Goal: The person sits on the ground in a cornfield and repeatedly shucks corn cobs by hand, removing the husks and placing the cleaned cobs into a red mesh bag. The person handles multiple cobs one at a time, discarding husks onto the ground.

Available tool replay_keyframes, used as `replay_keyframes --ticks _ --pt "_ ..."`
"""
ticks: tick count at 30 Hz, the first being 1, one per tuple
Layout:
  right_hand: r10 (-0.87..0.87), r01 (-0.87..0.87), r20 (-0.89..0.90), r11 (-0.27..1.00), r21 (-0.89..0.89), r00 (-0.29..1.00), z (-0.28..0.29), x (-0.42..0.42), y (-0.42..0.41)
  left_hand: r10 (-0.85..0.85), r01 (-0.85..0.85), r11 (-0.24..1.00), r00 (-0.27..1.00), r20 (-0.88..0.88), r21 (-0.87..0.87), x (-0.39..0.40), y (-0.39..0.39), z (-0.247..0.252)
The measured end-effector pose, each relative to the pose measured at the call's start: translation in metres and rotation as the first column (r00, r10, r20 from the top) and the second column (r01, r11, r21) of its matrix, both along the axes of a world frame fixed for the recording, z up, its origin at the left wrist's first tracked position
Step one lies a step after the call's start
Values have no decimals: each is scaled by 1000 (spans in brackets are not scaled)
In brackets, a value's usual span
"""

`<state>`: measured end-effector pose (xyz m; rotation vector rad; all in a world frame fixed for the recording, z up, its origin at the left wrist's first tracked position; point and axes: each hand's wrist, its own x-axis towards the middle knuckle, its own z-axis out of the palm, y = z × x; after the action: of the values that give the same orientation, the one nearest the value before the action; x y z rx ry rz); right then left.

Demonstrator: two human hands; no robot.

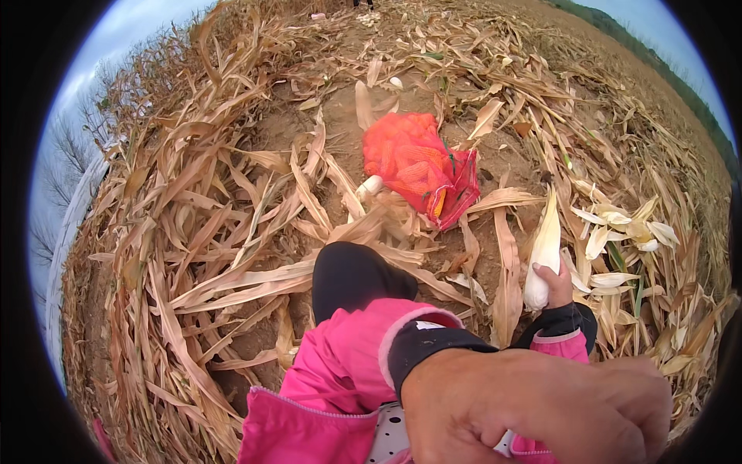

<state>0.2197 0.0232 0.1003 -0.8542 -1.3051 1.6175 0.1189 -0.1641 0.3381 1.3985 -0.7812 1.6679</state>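
Observation:
My right hand (557,286) grips a corn ear in its pale husk (545,249), low on the right side, with the ear's dark, dry tip pointing away from me. Very near the camera, my left hand (539,400) reaches across to the right below it, back of the hand upward and fingers bent. Its palm side is hidden, so I cannot tell whether it holds anything. Ahead of my knee (359,278) lies a red mesh bag (406,156) filled with husked orange corn cobs. A whitish ear (369,187) rests against the bag's left side.
Dry corn stalks and leaves (203,232) cover the ground on both sides. Peeled husks (620,226) lie to the right. Another pale ear (396,82) sits on bare soil beyond the bag. A pale pile (368,20) and a person's legs (363,3) appear far ahead.

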Motion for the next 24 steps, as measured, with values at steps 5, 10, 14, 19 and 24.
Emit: replay_keyframes --ticks 5,10,14,19,24 --pt "-3 3 15 1000 12 1000 1 3 0 -37 37 998 999 3 -49 21 -2 0" --pt "-31 31 8 999 19 999 -1 4 0 -41 21 993 983 -178 -112 5 0 -3" --pt "-37 37 27 999 21 999 -1 4 1 -45 -5 989 944 -328 -149 -10 1 -3" --pt "-7 6 35 1000 26 999 2 -2 -1 -10 -95 981 849 -528 -171 -31 1 -1" --pt "-29 28 40 999 23 999 0 1 -1 -17 -94 985 782 -623 -146 -38 8 -1"
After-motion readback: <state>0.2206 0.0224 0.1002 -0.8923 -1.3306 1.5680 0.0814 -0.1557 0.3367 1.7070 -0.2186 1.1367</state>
